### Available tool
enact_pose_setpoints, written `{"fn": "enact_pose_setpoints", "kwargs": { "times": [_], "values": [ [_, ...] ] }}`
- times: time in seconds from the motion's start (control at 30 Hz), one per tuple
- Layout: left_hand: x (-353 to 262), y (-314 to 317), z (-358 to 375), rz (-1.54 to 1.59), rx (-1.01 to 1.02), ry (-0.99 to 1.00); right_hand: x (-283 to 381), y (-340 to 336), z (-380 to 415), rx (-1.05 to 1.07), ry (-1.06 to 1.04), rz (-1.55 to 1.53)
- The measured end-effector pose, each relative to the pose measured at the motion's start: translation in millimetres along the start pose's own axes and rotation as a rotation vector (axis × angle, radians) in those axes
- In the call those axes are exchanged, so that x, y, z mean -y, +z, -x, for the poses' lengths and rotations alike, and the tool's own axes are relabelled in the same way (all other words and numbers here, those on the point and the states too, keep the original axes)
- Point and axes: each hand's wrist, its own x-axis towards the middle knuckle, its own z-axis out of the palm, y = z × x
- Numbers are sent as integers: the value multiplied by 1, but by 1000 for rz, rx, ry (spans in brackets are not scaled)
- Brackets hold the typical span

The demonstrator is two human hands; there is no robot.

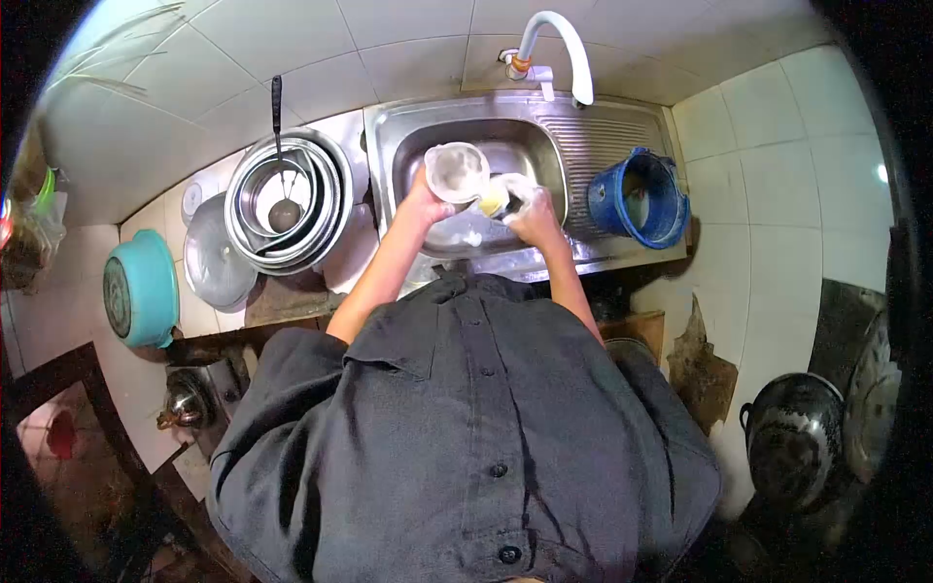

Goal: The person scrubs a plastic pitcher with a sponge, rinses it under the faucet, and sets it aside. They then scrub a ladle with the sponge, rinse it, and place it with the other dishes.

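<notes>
Over the steel sink [389, 146], my left hand [426, 201] grips a pale, whitish cup [457, 172] by its side, with the round opening facing up. My right hand [535, 219], to the right of the cup, is closed around a yellow sponge [494, 202] covered in white foam. The sponge is beside the cup's lower right edge; whether they touch is hard to tell. White suds lie in the basin below my hands.
Nested steel bowls [340, 194] with a black-handled ladle [277, 107] stand left of the sink, beside a clear lid [209, 257] and a turquoise basin [155, 291]. A blue bucket [607, 199] sits on the drainboard. The white faucet [580, 63] rises behind.
</notes>
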Motion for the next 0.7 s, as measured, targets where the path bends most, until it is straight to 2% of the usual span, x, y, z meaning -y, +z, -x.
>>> {"fn": "enact_pose_setpoints", "kwargs": {
  "times": [0.07,0.13,0.23,0.27,0.3,0.33,0.37,0.4,0.43,0.5,0.53,0.6,0.63,0.67,0.7],
  "values": [
    [-8,12,10,4,30,-55,-12,10,0,70,-79,-4],
    [-16,12,10,-144,-47,-64,-22,18,-8,81,-105,51],
    [-23,-9,0,-194,-19,-15,-8,0,-31,371,-1,-85],
    [-24,-13,-3,-208,11,-1,-10,0,-31,371,5,-88],
    [-26,-13,-4,-266,-109,34,-13,2,-36,413,-44,-89],
    [-28,-10,-2,-367,-137,40,-17,3,-44,446,-97,-87],
    [-34,-10,1,-503,-129,70,-25,9,-44,375,-190,-43],
    [-39,-11,3,-631,-120,101,-23,7,-46,367,-182,-42],
    [-43,-11,2,-633,-118,99,-20,4,-49,409,-52,-237],
    [-48,-14,4,-863,-83,504,-15,0,-53,460,244,-557],
    [-49,-5,10,-860,-93,511,-30,8,-51,451,319,-682],
    [-51,20,26,-1204,343,635,-50,13,-41,310,544,-1076],
    [-44,36,32,-1363,169,666,-50,10,-39,257,571,-1217],
    [-38,48,35,-1360,162,660,-50,9,-37,260,579,-1220],
    [-32,59,38,-1573,12,737,-50,8,-36,270,548,-1224]
  ]
}}
